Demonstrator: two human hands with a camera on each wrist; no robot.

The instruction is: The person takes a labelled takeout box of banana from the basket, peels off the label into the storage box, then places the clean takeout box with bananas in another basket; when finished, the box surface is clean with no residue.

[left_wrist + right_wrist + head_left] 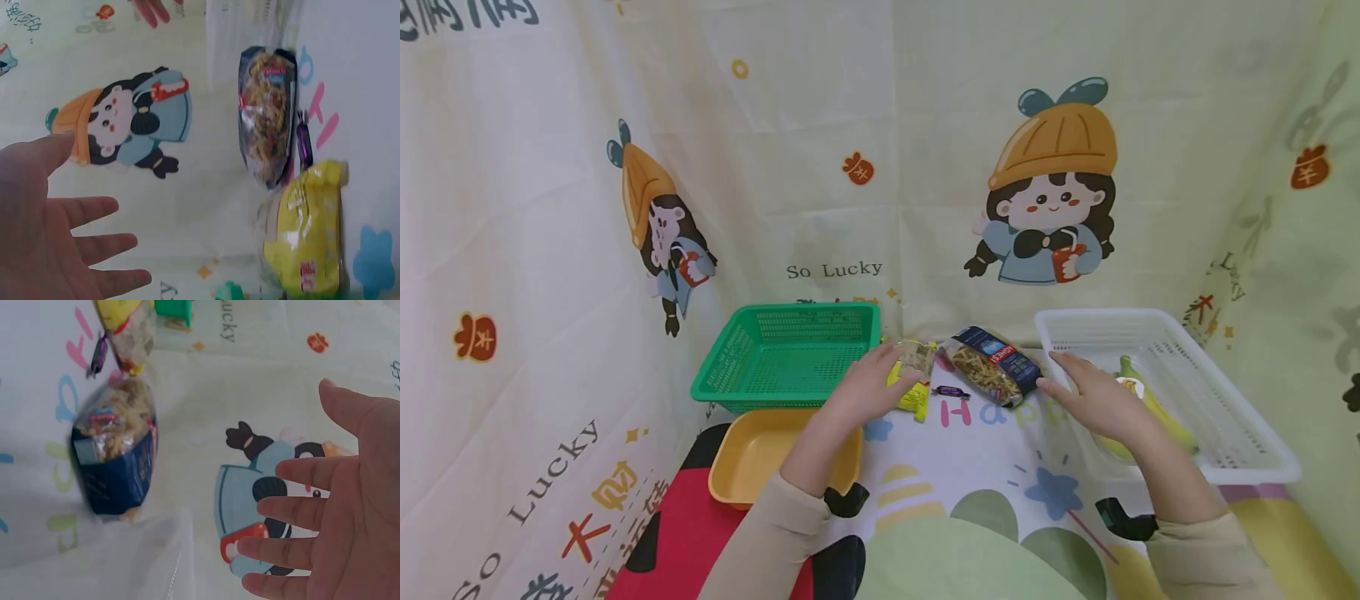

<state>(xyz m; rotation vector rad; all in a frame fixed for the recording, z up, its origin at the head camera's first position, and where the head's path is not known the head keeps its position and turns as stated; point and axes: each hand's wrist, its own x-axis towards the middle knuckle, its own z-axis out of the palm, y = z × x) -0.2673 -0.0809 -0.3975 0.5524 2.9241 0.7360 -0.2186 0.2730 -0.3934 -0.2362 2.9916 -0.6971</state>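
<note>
My left hand (868,385) hovers by the yellow packet (912,398), its fingers spread and nothing in them. In the left wrist view that packet is yellow with a clear part. Beside it lies a small purple-wrapped candy (951,391). A clear and dark blue bag of pasta (992,367) rests on the cloth between the hands. My right hand (1097,404), fingers extended and holding nothing, is over the left side of the white basket (1247,429), near the pasta bag. Yellow bananas (1165,417) lie in that basket, partly behind the right hand and forearm.
A green basket (718,385) stands at the back left, with an orange-yellow bin (730,492) in front of it, partly covered by the left forearm. A printed cloth wall (925,233) rises behind everything and along both sides.
</note>
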